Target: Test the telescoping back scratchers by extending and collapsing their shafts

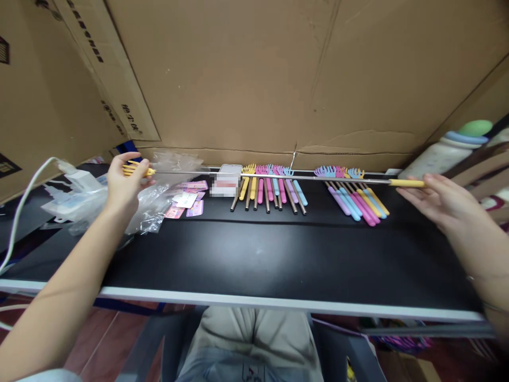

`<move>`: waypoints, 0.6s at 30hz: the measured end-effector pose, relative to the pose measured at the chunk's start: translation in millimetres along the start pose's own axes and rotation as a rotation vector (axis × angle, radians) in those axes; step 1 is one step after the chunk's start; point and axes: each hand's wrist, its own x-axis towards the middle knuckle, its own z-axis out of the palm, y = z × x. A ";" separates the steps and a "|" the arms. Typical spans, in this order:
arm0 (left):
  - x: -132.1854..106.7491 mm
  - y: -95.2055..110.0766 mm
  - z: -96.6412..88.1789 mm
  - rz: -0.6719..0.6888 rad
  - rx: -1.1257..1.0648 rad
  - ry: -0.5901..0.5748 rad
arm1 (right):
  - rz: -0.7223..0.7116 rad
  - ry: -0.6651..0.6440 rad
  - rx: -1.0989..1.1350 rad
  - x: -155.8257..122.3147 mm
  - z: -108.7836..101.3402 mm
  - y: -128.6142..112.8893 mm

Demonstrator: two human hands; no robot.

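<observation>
A telescopic back scratcher (278,177) is stretched out long and level above the table, between my two hands. My left hand (125,178) is closed around its yellow claw end. At the other end, my right hand (445,199) grips the yellow handle. Below the rod lie two groups of back scratchers in yellow, pink, blue and purple: the middle group (260,191) and the right group (356,201). Some in the middle group have bare metal ends toward me.
Clear plastic bags (149,209) and a white power strip (79,193) lie at the left. Small printed cards (194,208) are near a pale, partly blurred object (230,168). A white bottle (441,154) stands at the right. Cardboard (238,79) walls the back.
</observation>
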 end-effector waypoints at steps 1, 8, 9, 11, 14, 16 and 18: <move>-1.2 -0.2 1.3 -0.009 -0.009 0.020 | -0.005 0.015 0.014 -0.2 5.3 -0.7; -7.8 -0.9 6.8 -0.138 -0.167 -0.014 | -0.034 0.102 0.034 -12.6 38.7 1.6; -9.2 -0.2 8.4 -0.152 -0.177 -0.035 | -0.024 0.106 0.040 -15.5 41.0 3.5; -11.8 1.0 12.4 -0.176 -0.217 -0.049 | -0.009 0.118 0.073 -20.5 43.3 7.3; -14.2 0.9 18.4 -0.231 -0.333 -0.025 | 0.000 0.131 0.150 -24.4 42.3 11.4; -15.2 -0.5 21.6 -0.274 -0.402 -0.017 | 0.024 0.136 0.204 -24.8 41.1 13.4; -17.1 -2.1 24.5 -0.302 -0.438 -0.033 | 0.039 0.102 0.250 -25.5 41.4 15.6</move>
